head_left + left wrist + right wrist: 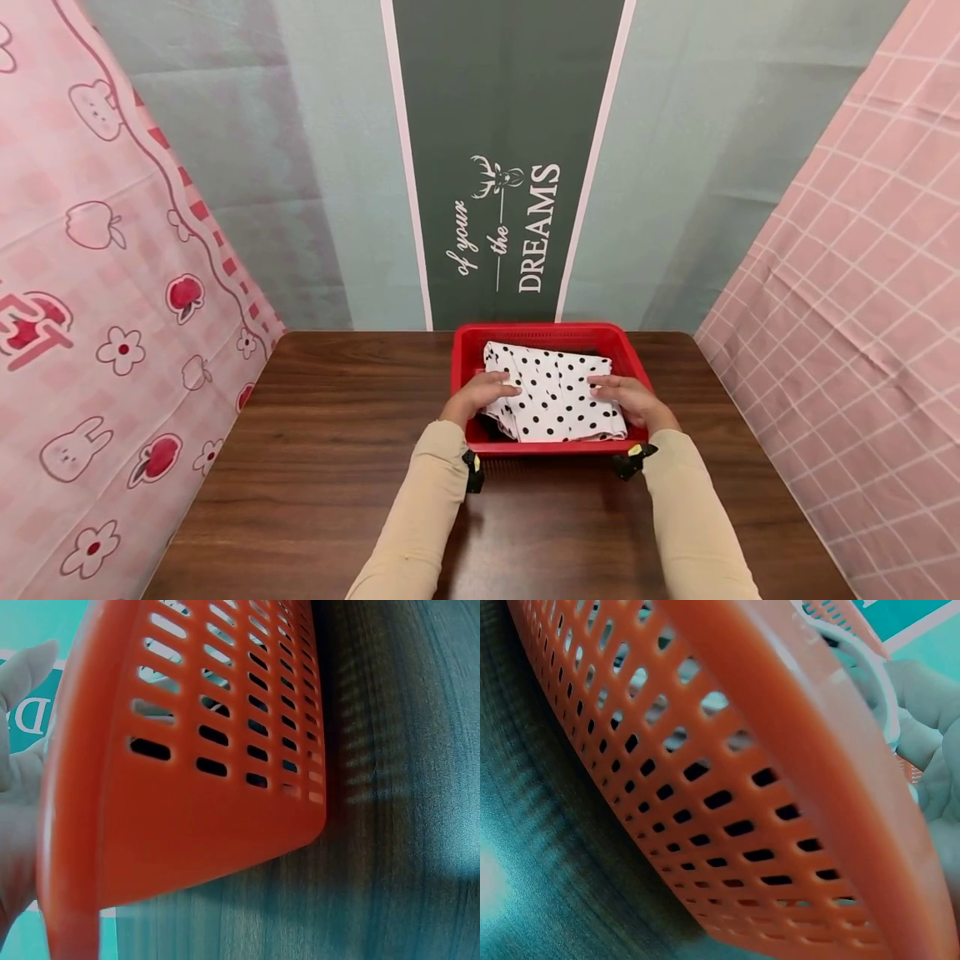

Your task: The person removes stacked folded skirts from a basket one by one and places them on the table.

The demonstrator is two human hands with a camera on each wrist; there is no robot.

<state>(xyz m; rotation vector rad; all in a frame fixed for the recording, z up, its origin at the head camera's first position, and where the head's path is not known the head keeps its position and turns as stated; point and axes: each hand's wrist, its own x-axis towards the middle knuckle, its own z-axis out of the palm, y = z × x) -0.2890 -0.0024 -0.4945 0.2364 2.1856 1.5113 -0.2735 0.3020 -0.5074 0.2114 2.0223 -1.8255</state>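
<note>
A folded white cloth with black polka dots [558, 396] lies inside a red plastic basket [551, 448]. My left hand [478, 395] reaches over the basket's left side, its extended fingers at the cloth's left edge. On the other side my right hand [636, 402] has its fingers lying over the cloth's right edge. The left wrist view shows part of the left hand [19, 776] behind the basket rim, fingers spread. In the right wrist view, the right hand [930, 735] is beside a pale curved edge of the cloth [866, 664]; the basket wall hides much of the rest.
The basket stands at the back of a brown wooden table [337, 450], close to a green and grey curtain [502, 125]. Pink printed fabric [112, 275] hangs on the left, pink checked fabric [862, 333] on the right. Something dark [491, 428] shows under the cloth.
</note>
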